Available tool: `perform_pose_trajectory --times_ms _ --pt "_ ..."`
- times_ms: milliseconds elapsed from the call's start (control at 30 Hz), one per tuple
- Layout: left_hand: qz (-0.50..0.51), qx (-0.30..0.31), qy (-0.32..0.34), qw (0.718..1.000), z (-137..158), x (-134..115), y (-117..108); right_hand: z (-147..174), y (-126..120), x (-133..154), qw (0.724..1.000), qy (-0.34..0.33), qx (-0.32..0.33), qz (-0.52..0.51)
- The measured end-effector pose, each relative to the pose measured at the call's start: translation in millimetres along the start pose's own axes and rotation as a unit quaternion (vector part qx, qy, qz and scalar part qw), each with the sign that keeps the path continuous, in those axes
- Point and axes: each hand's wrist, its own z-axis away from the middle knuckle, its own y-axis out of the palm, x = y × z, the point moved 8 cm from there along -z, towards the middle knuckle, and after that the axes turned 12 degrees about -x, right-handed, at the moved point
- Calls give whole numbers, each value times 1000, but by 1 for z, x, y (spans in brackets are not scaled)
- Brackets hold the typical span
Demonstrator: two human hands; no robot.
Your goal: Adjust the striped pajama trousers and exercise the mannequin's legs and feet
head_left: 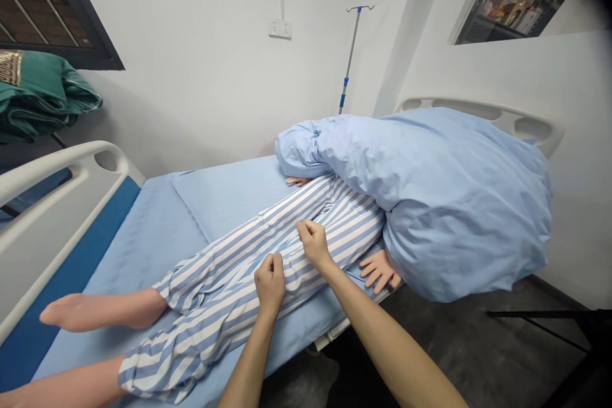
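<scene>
A manikin lies on the bed in blue-and-white striped trousers point(224, 268), its bare feet toward the left. My left hand point(270, 280) is closed in a fist over the nearer trouser leg. Farther up, over the thighs, my right hand point(313, 242) is also a fist, thumb side toward the left. No cloth shows drawn up into either fist; whether they touch the trousers I cannot tell. A bunched light-blue quilt point(459, 204) covers the manikin's upper body and head. One manikin hand point(380, 271) sticks out at the near bed edge, another point(297, 181) on the far side.
The bed has a light-blue sheet point(229, 188), a white-and-blue end board point(102, 229) at left and a white headboard point(478, 108) behind the quilt. An IV pole point(351, 57) stands by the wall. A black stand point(549, 314) is at lower right, folded green cloth point(48, 92) at far left.
</scene>
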Motion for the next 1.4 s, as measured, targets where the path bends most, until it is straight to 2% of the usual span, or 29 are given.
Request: perform_pose_trajectory --times_ms 133,200,400,500,600,667,733,800,867,1000,1233,1400 --pt "3 5 -7 1000 0 1 3 6 -15 -40 998 3 -11 69" --pt "4 12 -10 1000 0 0 5 8 -17 -51 996 -7 -17 88" --pt "4 16 -30 999 0 -2 4 8 -15 -52 996 -11 -19 91" --pt "76 16 -89 993 -1 -7 12 7 -15 -52 996 -5 -20 82" --pt "167 1 -142 976 -4 -23 33 4 -16 -53 998 8 -17 57" --pt "186 3 -131 974 -4 -37 51 1 -17 -57 999 41 -13 21" --pt "168 7 -110 980 1 -45 66 -2 -20 -65 994 104 -11 -28" --pt "136 5 -94 986 8 -42 75 -3 -22 -73 984 160 -3 -73" --pt "88 10 -59 994 17 -37 80 -3 -24 -77 978 180 5 -102" --pt "-2 32 13 999 27 -31 83 -4 -27 -79 982 158 3 -103" --pt "-19 40 12 999 25 -31 82 -3 -26 -72 992 121 20 -30" --pt "-32 33 24 999 22 -32 83 -11 -34 -53 996 56 62 44"
